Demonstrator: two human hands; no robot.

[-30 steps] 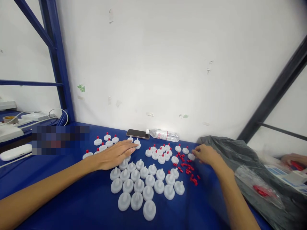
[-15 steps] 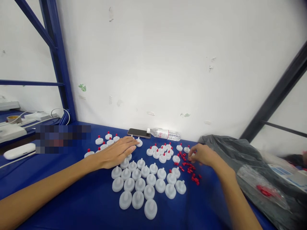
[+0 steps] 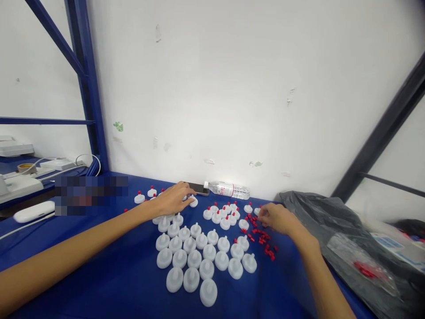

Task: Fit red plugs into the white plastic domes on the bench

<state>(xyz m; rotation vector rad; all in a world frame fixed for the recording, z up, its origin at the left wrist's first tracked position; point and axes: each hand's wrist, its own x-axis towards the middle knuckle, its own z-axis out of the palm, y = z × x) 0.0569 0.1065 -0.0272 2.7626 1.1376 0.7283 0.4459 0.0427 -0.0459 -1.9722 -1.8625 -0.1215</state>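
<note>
My left hand (image 3: 172, 199) lies over the far left of a spread of white plastic caps (image 3: 195, 252) on the blue table (image 3: 126, 274); its fingertips close round one white cap (image 3: 192, 202) near the phone. My right hand (image 3: 275, 218) hovers over a scatter of small red plugs (image 3: 262, 239), fingers curled in a pinch; what they hold is too small to make out. Several caps with red plugs fitted (image 3: 226, 212) stand between my hands.
A phone (image 3: 198, 188) and a lying water bottle (image 3: 229, 189) rest against the white wall. A grey plastic bag (image 3: 335, 226) with a clear pouch of red plugs (image 3: 363, 266) fills the right. Cables and white devices (image 3: 29, 210) sit left, behind a blue frame post (image 3: 88, 88).
My left hand has slid forward toward the phone and curled onto a white cap. My right hand has drawn slightly left over the red plugs. The view has shifted a little.
</note>
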